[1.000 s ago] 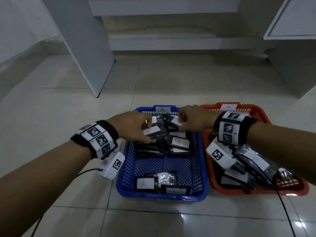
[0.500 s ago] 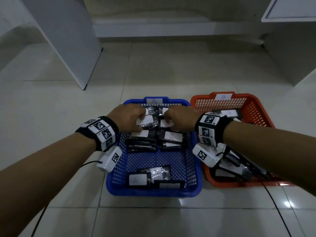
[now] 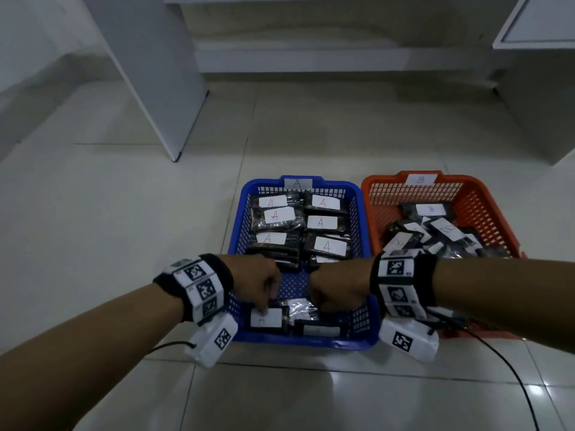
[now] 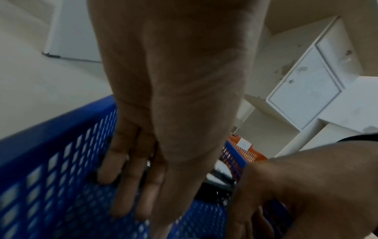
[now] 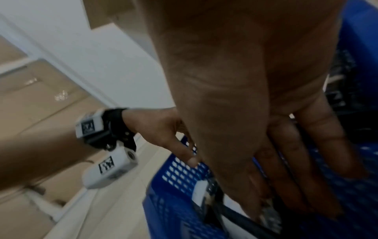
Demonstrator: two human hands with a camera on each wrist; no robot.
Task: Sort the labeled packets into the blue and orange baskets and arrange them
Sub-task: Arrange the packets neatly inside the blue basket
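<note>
The blue basket (image 3: 239,231), tagged A, holds two columns of dark packets with white A labels (image 3: 275,216) at its far end. At its near end lie an A packet (image 3: 267,317), a crinkled packet (image 3: 303,306) and a third packet (image 3: 322,329). My left hand (image 3: 264,301) reaches down onto the near A packet, its fingers (image 4: 131,186) straight against the mesh. My right hand (image 3: 323,306) reaches down beside it, with straight fingers (image 5: 296,194) on the dark packets. The orange basket (image 3: 485,200), tagged B, holds a loose heap of B packets (image 3: 432,209).
Both baskets stand side by side on a pale tiled floor. A white cabinet panel (image 3: 155,73) rises at the far left and another cabinet (image 3: 544,88) at the far right. A black cable (image 3: 510,368) trails from my right wrist across the floor.
Both hands have left the packets at the far end of the blue basket and come back to its near end. The far packets now lie uncovered in two columns.
</note>
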